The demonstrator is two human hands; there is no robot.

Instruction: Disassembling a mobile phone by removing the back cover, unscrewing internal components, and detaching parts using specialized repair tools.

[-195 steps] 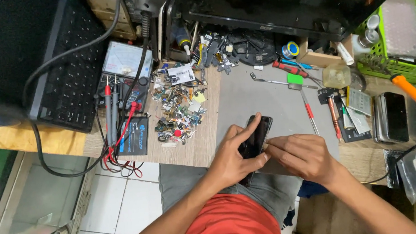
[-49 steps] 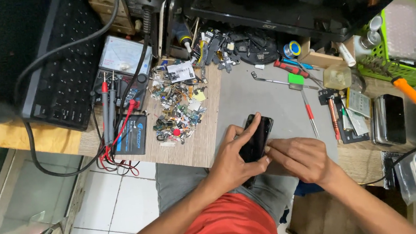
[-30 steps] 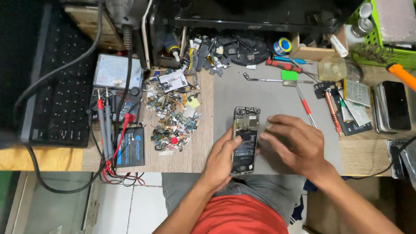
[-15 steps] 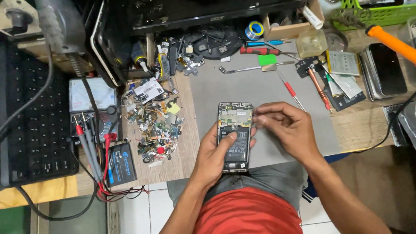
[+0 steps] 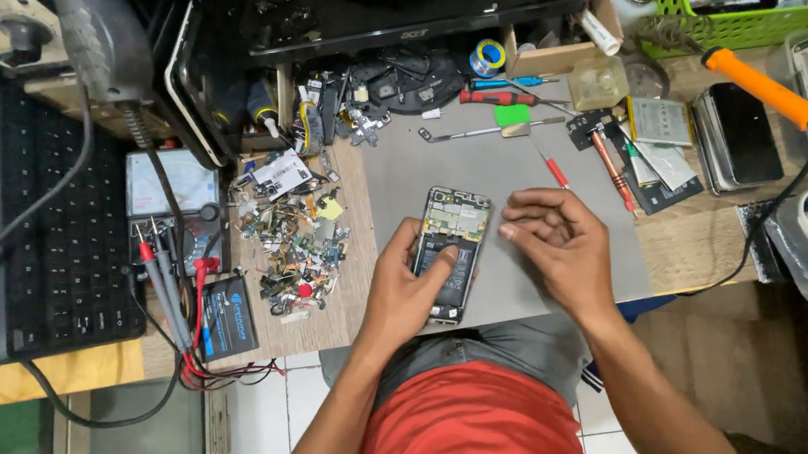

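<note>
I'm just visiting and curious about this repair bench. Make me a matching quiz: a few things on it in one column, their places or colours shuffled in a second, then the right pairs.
Things:
1. opened phone
2. soldering iron handle
3. keyboard
4. heap of small parts

Places or colours:
A. bright orange, at the bench's right end
B. black, at the far left of the bench
C. on the grey mat, under the left hand
D. on bare wood just left of the mat

Pairs: 1-C, 2-A, 3-B, 4-D
</note>
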